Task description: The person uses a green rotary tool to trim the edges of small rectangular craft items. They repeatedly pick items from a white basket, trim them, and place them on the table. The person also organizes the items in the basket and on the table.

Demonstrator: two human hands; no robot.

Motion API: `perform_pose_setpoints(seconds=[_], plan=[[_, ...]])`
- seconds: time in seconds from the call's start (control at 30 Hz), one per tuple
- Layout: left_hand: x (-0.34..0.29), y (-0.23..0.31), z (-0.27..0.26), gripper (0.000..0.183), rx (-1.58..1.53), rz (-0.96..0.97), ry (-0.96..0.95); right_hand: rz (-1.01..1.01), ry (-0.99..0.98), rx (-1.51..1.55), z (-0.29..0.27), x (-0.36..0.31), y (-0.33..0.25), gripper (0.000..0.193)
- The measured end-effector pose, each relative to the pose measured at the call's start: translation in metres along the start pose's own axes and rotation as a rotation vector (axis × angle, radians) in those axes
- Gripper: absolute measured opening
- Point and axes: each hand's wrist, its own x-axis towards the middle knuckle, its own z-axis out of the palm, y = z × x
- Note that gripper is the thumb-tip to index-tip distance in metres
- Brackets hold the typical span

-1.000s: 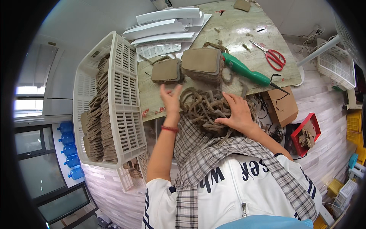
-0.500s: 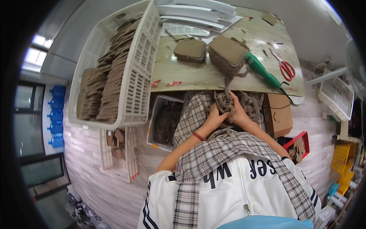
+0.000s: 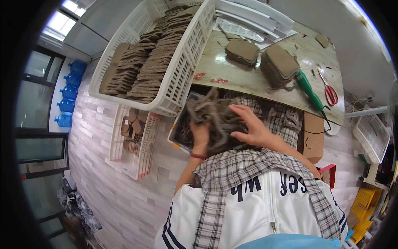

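My left hand (image 3: 200, 136) grips a blurred, tangled bunch of grey-brown scrap strips (image 3: 211, 110) over a pale bin (image 3: 173, 133) beside my lap, which contains dark scraps. My right hand (image 3: 253, 129) is at the bunch's right side, thumb and fingers spread apart; its fingertips are close to the strips, and whether they touch is hard to see. Beyond my hands, the table bears a tall stack of brown rounded pads (image 3: 280, 62), a lower stack (image 3: 242, 52) and a green corded tool (image 3: 306, 86).
A white slatted crate (image 3: 166, 99) filled with rows of brown pads stands at the left. Red-handled scissors (image 3: 331, 95) lie on the table (image 3: 232, 79). Another crate (image 3: 143, 155) is on the floor. A cardboard box (image 3: 314, 141) stands at my right.
Both hands have moved left from my lap to the bin, with the scrap strips carried along. My right hand has spread its fingers. The view has shifted, so the table appears further right.
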Motion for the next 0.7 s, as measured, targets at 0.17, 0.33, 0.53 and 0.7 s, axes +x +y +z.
perform_pose_setpoints(seconds=[0.17, 0.33, 0.53, 0.7], plan=[[0.025, -0.101, -0.125, 0.037, -0.138, -0.092, 0.379, 0.151, 0.168, 0.056, -0.017, -0.029, 0.033, 0.058], [0.028, -0.143, -0.160, 0.048, 0.287, -0.211, 0.482, 0.294, 0.260, -0.008, -0.025, -0.065, 0.058, 0.050], [0.030, -0.176, -0.177, 0.107, 0.723, -0.663, 0.124, 0.392, 0.289, -0.110, -0.029, -0.081, 0.065, 0.045], [0.032, -0.159, -0.276, 0.045, 0.812, -0.447, -0.012, 0.438, 0.304, -0.111, -0.031, -0.077, 0.067, 0.044]])
